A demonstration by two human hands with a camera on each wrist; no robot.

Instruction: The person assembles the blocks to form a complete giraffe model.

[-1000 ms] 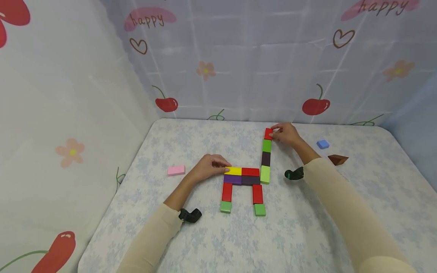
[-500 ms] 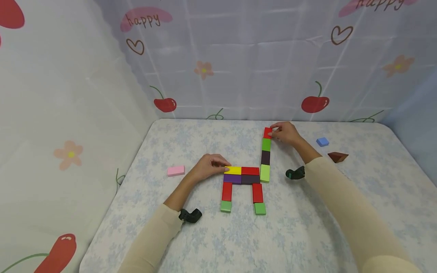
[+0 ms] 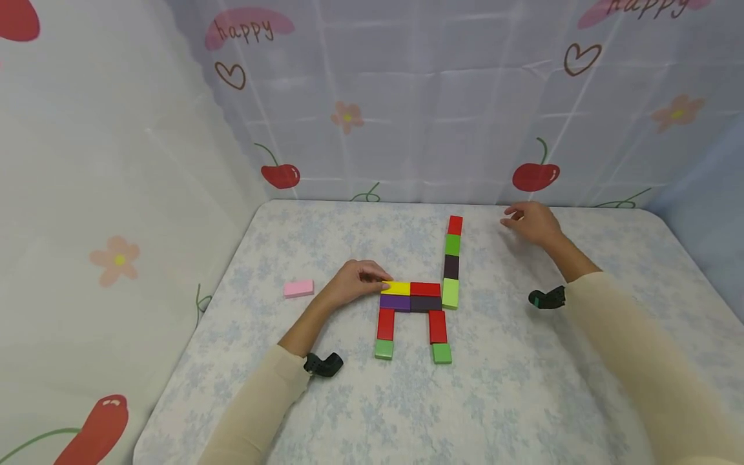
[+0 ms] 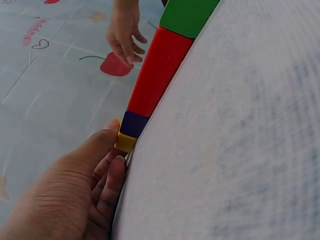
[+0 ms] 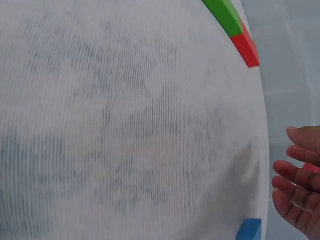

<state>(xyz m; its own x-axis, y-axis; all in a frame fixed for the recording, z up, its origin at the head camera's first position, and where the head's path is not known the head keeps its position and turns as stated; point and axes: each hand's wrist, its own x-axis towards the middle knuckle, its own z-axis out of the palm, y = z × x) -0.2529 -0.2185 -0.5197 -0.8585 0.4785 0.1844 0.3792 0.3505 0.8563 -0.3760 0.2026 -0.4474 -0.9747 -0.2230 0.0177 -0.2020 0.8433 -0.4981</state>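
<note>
My left hand (image 3: 356,284) pinches the left end of the yellow block (image 3: 398,288) between thumb and fingers. Beside it lies a red block (image 3: 425,289), with a purple block (image 3: 395,302) and a dark block (image 3: 425,303) along their front. Two red blocks (image 3: 385,323) extend towards me, each ending in a green block (image 3: 383,349). From the right side a column runs back: light green (image 3: 450,293), dark, green (image 3: 453,245), then a red block (image 3: 455,225) at the far end. To the right of that column, my right hand (image 3: 533,223) hovers with loosely bent fingers, holding nothing.
A pink block (image 3: 299,289) lies left of my left hand. In the right wrist view a blue block (image 5: 250,230) sits below the right hand; the right arm hides it in the head view. A printed curtain (image 3: 418,142) stands behind the table's back edge.
My right hand has let go of the red block at the column's far end and moved right. The left hand stays at the yellow block.
</note>
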